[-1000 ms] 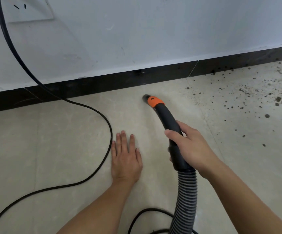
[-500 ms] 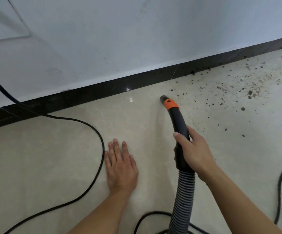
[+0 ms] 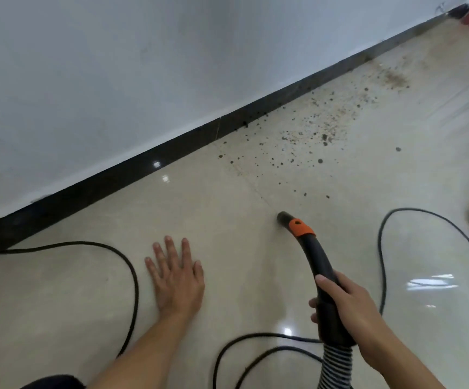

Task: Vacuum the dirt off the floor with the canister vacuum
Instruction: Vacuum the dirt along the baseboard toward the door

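The right hand (image 3: 348,310) grips the black vacuum pipe (image 3: 316,256); its mouth sits low over the floor (image 3: 227,220), just short of the dirt (image 3: 324,137); the left hand (image 3: 177,279) lies flat, holding nothing; next, I think, push the mouth forward into the dirt.

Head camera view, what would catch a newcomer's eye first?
The dirt scattered over the pale floor along the dark baseboard, upper right. Then the orange-collared vacuum nozzle at centre, gripped by the right hand, just short of the specks. The left hand lies flat on the tile.
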The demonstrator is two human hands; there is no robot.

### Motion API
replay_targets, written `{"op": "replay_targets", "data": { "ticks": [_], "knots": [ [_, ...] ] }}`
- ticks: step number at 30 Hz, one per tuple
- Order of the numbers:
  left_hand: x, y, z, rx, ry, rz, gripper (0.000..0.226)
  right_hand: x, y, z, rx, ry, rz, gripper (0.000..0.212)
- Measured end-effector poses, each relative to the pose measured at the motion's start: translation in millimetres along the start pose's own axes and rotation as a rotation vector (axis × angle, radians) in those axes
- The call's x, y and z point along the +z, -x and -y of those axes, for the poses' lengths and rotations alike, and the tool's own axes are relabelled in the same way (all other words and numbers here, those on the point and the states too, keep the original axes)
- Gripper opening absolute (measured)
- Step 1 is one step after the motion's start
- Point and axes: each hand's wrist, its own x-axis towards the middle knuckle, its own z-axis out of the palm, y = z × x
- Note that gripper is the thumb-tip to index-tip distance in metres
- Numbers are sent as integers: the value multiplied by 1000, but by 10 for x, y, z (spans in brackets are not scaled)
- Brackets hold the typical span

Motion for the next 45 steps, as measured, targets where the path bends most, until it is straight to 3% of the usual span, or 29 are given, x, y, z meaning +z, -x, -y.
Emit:
{"op": "replay_targets", "data": {
  "ticks": [5,8,13,16,21,31,45],
  "knots": [
    [-137,-543,-325,173,-26,-10,64,-91,18,-300,-20,-18,-60,15],
    [-133,-787,-674,116,5,-33,65,-106,-52,-399,-72,34,-117,18],
    [-19,-840,-845,61,2,-99,65,123,-474,-186,-210,178,42,27],
    [-14,-816,-848,56,-5,-111,65,259,-712,36,-290,247,31,33],
    [-28,-816,-843,54,-15,-96,64,47,-790,40,-208,244,-31,39],
    [-11,-863,-849,41,-41,-114,65,491,-1247,758,-343,377,38,31],
    [43,-889,-824,49,2,-123,64,803,-1435,1063,-436,350,110,23]
  ]
}}
